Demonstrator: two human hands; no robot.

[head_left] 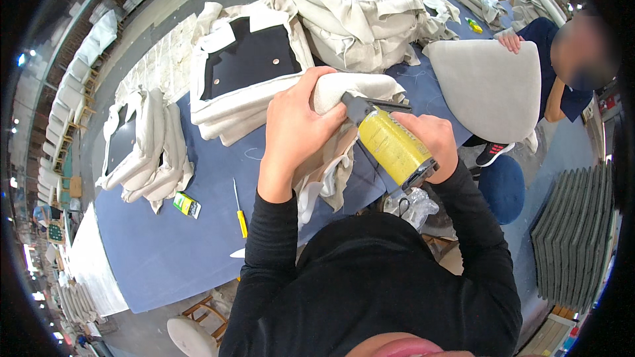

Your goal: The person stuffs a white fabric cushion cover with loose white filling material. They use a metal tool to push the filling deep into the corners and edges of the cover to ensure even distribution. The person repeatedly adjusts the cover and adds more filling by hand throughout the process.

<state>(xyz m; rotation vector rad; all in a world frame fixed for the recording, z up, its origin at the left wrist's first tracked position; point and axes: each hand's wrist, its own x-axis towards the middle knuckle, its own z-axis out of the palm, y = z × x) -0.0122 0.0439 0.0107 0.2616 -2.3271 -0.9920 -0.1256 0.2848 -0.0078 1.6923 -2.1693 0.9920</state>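
A person in a black long-sleeved top stood at a large blue worktable (165, 238), seen from above through a wide, curved lens. The left hand (294, 129) lay palm down on a beige fabric-covered seat cushion (350, 86) just above the centre of the view, its fingers pressed together and curled over the cushion's folded edge. Loose beige fabric hung from under that hand toward 6 o'clock. The right hand (433, 139), at about 3 o'clock from the left hand, was wrapped around the handle of a yellow staple gun (390, 145); its fingers were closed around the tool, whose dark nose touched the cushion edge right beside the left fingertips.

At 12 o'clock from the hands sat a heap of beige covered cushions (357, 13). At 11 o'clock lay an upturned seat panel with a dark underside (251, 59) and beige fabric folded over its rim. At 9 o'clock, well apart, lay another stack of upturned beige seats (142, 152). Near 8 o'clock on the tabletop rested a small yellow-green box (186, 204) and, closer in, a yellow-handled screwdriver (239, 211). At 2 o'clock a finished grey seat pad (486, 86) lay on the table, and a second person in a dark blue top (552, 46) rested a hand near it. A stack of grey panels (572, 231) stood at 4 o'clock.
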